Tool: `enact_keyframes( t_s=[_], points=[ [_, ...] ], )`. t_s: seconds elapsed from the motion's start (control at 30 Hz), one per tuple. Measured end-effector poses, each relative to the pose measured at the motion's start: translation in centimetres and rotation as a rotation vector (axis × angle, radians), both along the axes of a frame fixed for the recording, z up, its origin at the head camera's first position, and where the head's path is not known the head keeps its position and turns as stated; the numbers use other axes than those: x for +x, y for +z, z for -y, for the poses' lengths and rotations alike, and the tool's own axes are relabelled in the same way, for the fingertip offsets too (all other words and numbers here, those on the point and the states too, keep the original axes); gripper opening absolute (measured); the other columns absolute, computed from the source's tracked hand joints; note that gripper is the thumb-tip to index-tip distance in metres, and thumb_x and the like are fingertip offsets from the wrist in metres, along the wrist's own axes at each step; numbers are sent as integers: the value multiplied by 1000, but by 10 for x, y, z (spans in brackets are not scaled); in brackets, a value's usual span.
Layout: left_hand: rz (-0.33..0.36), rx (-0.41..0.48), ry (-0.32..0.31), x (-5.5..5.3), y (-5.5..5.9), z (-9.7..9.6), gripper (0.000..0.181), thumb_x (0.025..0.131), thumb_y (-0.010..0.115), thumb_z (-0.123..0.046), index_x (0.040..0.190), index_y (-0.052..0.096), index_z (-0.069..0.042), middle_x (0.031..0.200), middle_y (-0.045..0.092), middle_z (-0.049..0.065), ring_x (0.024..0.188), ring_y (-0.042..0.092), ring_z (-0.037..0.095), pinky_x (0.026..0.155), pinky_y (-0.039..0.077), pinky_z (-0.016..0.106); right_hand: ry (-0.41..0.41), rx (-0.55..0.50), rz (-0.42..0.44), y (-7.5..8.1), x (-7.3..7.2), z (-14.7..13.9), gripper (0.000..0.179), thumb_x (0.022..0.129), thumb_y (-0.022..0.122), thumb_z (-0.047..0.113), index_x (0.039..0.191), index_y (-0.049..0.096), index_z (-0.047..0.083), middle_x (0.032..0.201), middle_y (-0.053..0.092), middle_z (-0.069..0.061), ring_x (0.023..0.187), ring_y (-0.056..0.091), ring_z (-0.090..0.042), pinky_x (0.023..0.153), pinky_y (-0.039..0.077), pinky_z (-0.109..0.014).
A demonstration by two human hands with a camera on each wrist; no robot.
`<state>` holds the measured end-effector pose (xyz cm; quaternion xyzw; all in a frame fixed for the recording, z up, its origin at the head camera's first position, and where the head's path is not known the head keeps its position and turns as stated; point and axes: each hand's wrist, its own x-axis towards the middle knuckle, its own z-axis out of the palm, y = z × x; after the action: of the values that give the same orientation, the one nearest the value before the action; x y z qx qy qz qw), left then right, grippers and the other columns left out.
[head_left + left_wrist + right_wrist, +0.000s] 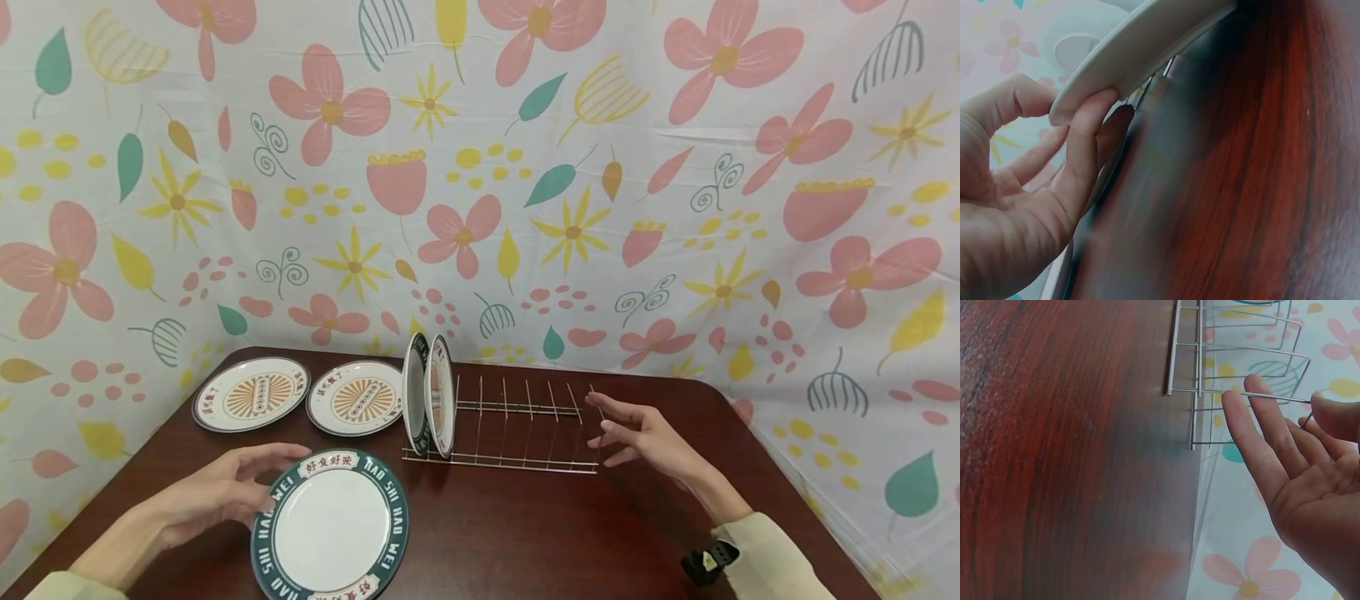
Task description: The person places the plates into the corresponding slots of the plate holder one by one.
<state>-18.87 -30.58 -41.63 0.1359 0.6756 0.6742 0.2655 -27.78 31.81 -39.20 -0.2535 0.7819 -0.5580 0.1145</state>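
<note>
My left hand (213,492) pinches the left edge of a plate (333,529) with a dark green lettered rim and white middle. In the left wrist view, the thumb and fingers grip the rim of this plate (1122,62), which is raised off the table. My right hand (645,437) is at the right end of a wire dish rack (517,462). From the right wrist view, its thumb and fingers hold the end wire of the rack (1272,395). A green-rimmed plate (415,392) and a white plate (441,396) with an orange pattern stand upright at the rack's left end.
Two patterned white plates, a left one (251,394) and a right one (356,397), lie flat behind my left hand on the dark brown table (487,542). A flowered cloth (480,167) hangs behind the table and along its sides.
</note>
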Motion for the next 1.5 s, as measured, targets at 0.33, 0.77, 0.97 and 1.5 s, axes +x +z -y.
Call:
enact_keyframes(
  t_s=[0.33,0.77,0.97,1.5],
  points=[
    [40,32,-72,1,0,-13,64,99,58,2,157,30,4,151,49,19,118,61,36,94,57,52,2,9,-16,-1,-2,-1,59,112,52,12,164,27,-3,167,21,-32,111,71,-36,79,62,-54],
    [60,139,-152,7,6,-34,61,100,51,8,157,27,5,151,50,27,120,61,38,96,57,50,10,7,-19,-1,-1,-1,59,112,52,11,164,27,-3,166,21,-32,112,70,-40,79,61,-57],
    [83,204,-196,12,9,-43,70,101,51,10,163,21,-1,151,48,30,123,59,42,99,55,52,4,11,-14,-1,0,-1,59,112,52,12,164,27,-3,167,21,-32,112,70,-39,79,61,-56],
    [164,306,-211,33,21,-92,76,104,58,1,169,21,-13,153,50,24,132,56,38,106,49,57,-9,5,3,0,1,0,59,112,52,11,164,27,-3,167,19,-32,112,70,-39,79,62,-55]
  ],
)
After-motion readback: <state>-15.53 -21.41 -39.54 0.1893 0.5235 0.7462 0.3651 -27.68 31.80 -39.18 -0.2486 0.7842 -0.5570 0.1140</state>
